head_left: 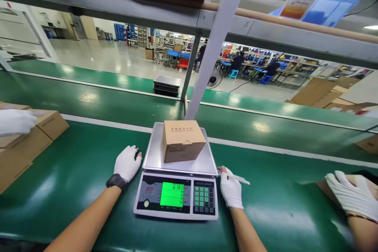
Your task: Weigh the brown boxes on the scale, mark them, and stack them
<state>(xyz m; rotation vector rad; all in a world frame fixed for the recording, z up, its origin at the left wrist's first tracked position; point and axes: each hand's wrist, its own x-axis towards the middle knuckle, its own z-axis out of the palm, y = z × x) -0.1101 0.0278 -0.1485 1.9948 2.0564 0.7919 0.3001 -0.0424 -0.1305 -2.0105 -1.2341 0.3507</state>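
Note:
A closed brown cardboard box (183,141) with printed lettering stands on the metal pan of a weighing scale (176,196), whose green display is lit and seems to read 0.788 or similar. Beside the pan on the left, my left hand (127,163) rests on the green surface, in a white glove with bare fingertips and a black watch at the wrist. Its fingers are slightly apart and hold nothing. At the scale's right edge my right hand (230,189), also gloved, is closed around a slim white pen (240,179) that points to the right.
Several cardboard boxes (49,124) sit at left under a co-worker's gloved hand (17,122). Another co-worker's gloved hand (354,191) is on a cardboard piece at right. A slanted white post (217,35) rises behind the scale, with a shelf beam (165,10) overhead.

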